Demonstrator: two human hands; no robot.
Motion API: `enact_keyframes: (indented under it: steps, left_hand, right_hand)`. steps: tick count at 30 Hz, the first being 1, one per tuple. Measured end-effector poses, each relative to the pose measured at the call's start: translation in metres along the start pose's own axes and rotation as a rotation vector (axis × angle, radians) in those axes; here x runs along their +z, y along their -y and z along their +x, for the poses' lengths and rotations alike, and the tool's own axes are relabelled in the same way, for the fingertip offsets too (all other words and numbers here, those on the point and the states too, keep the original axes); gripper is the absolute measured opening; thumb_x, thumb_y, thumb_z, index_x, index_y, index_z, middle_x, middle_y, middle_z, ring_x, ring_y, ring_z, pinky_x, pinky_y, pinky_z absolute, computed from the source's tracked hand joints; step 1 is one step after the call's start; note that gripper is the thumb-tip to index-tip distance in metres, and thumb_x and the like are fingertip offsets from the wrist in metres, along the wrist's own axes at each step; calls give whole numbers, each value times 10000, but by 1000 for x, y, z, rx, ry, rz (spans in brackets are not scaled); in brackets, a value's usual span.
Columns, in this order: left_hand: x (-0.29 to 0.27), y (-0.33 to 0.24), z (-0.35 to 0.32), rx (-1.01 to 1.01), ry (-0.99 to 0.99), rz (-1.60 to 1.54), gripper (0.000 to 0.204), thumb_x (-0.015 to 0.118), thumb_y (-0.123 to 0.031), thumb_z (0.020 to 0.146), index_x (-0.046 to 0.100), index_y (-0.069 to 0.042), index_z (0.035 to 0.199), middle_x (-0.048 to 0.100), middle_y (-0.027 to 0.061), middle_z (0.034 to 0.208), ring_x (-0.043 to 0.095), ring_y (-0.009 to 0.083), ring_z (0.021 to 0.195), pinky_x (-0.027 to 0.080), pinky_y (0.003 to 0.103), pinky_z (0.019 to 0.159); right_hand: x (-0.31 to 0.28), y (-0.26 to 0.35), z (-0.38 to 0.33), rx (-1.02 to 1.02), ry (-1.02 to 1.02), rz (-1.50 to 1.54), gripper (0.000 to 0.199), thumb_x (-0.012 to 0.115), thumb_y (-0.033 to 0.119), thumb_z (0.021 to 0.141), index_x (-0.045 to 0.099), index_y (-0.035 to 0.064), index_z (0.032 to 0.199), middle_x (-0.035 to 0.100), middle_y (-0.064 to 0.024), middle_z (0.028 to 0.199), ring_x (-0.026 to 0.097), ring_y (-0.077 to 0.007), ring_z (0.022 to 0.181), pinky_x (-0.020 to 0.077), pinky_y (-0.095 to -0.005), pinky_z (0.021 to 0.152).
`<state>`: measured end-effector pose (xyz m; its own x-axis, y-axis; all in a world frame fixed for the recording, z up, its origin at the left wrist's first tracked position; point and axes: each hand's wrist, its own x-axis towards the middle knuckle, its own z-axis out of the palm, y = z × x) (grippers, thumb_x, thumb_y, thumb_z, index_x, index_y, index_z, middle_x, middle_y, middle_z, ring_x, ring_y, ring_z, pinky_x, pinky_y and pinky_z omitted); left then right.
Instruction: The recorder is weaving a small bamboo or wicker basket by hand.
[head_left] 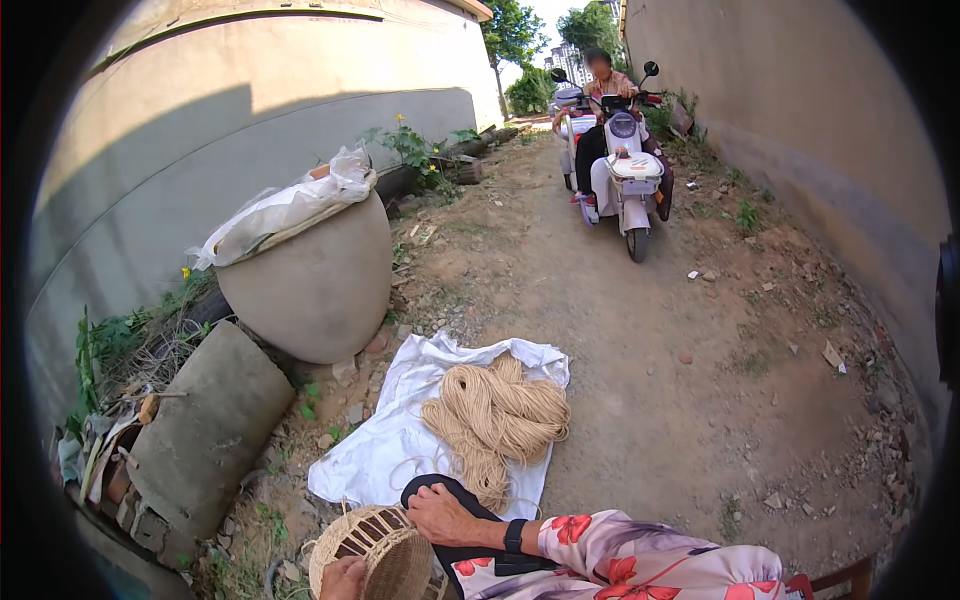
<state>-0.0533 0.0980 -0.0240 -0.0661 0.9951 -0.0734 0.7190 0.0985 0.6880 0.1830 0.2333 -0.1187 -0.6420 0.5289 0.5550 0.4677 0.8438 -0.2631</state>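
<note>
Both hands on woven basket [385, 560]: left hand [343, 578] cut off, grip unclear; right hand [440, 515] lies open.

round woven basket [372, 556]: rough matt straw | tan rope bundle [497, 418]: coarse fibre | white sheet [392, 440]: soft matt cloth | big round grey jar [315, 285]: matt, rough, looks like clay
</note>
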Motion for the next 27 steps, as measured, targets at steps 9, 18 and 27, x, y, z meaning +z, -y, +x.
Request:
enact_keyframes:
  steps: [9, 18, 27]
  left_hand:
    - [4, 11, 5, -61, 29, -121, 338, 539, -256, 926, 692, 12, 1064, 696, 88, 951, 621, 180, 861, 494, 338, 763]
    - [4, 4, 2, -107, 41, -266, 301, 552, -250, 932, 692, -13, 1054, 674, 48, 913, 597, 143, 812, 482, 303, 715]
    - [3, -4, -2, -122, 33, -314, 320, 566, -266, 932, 689, -24, 1101, 672, 23, 902, 577, 121, 764, 466, 279, 666]
  right_hand:
    - [-2, -1, -2, 8, -51, 4, 92, 641, 189, 783, 612, 109, 817, 492, -48, 901, 476, -227, 931, 340, -392, 824]
    - [1, -2, -2, -3, -76, -10, 97, 645, 206, 787, 607, 119, 809, 484, -44, 886, 469, -222, 914, 337, -389, 813]
    - [-4, -1, -1, 9, 2, -17, 136, 619, 218, 819, 617, 88, 862, 510, -64, 908, 481, -230, 932, 340, -405, 808]
